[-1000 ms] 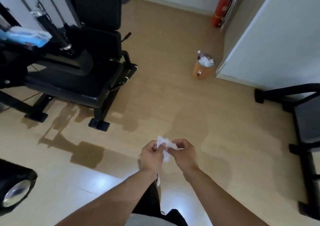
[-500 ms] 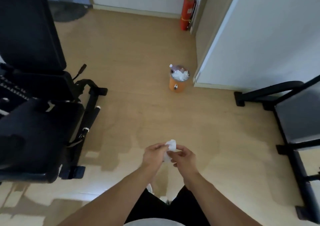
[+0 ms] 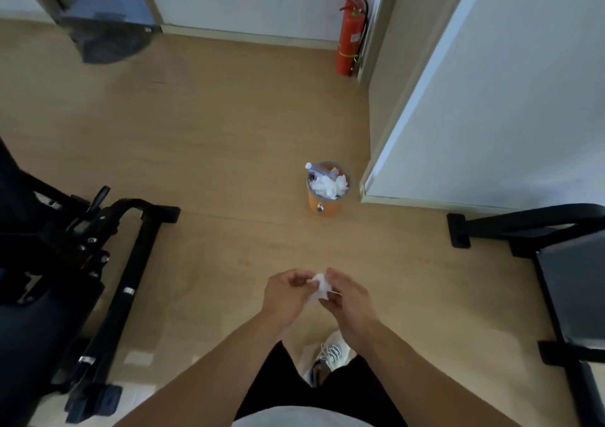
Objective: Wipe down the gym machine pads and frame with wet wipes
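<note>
Both my hands meet in front of me over the wooden floor, holding one crumpled white wet wipe (image 3: pixel 320 287) between them. My left hand (image 3: pixel 288 297) pinches its left side and my right hand (image 3: pixel 350 297) grips its right side. The black gym machine (image 3: pixel 59 263), with its pad and frame, stands at the left edge, well apart from my hands. A second black machine (image 3: pixel 563 263) is at the right edge.
An orange bin (image 3: pixel 325 191) filled with used white wipes and a plastic bottle stands on the floor ahead, beside a white wall corner (image 3: pixel 366 184). A red fire extinguisher (image 3: pixel 350 34) stands against the far wall. My white shoe (image 3: pixel 330 353) shows below my hands.
My view has swung right and forward: the left gym machine slid toward the left edge and the orange bin came closer. My hands kept crumpling the wipe smaller between them.
</note>
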The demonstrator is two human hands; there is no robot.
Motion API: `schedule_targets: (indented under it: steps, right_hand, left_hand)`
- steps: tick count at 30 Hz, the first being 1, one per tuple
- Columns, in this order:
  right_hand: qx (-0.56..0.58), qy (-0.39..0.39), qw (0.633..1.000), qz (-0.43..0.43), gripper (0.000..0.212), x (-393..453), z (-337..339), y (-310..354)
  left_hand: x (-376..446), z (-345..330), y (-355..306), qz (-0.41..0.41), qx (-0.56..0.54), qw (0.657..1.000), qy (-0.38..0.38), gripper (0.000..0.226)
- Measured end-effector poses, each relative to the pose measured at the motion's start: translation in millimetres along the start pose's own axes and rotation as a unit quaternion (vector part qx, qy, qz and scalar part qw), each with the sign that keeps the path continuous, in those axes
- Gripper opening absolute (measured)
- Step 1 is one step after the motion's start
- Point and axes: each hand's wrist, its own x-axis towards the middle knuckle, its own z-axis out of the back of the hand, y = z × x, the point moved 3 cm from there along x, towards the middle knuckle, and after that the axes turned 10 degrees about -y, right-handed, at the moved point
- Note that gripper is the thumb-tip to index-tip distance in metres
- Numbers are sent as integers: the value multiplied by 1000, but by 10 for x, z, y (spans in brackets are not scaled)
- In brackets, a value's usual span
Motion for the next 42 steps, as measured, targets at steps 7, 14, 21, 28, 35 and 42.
schedule_targets:
  steps: [7, 14, 21, 28, 35, 42]
  right_hand:
    - [-80, 16, 996, -44, 26, 937, -342, 852]
    - [-93, -112, 989, -22, 25, 2398, -865, 1308]
    - [-266, -180, 944, 78, 10, 4158, -1313, 1624]
    - [-369, -251, 889, 101, 15, 5870, -1154, 1435]
    - [-433, -246, 858, 122, 10, 6951, -1243, 1214]
    - [-543, -126, 830, 7, 44, 7420, -1329, 1074]
  left_hand:
    - [871, -580, -817, -25, -10, 1000, 0, 16]
    - [2482, -1114, -970, -20, 69, 991, 112, 35]
    - [4140, -1677, -797, 5, 136, 987, 86, 32]
    - [5138, -2045, -319, 13, 164, 984, 65, 29]
    - [5532, -2232, 34, 21, 191, 981, 36, 27]
    - [5656, -2221, 65, 27, 206, 978, 0, 25]
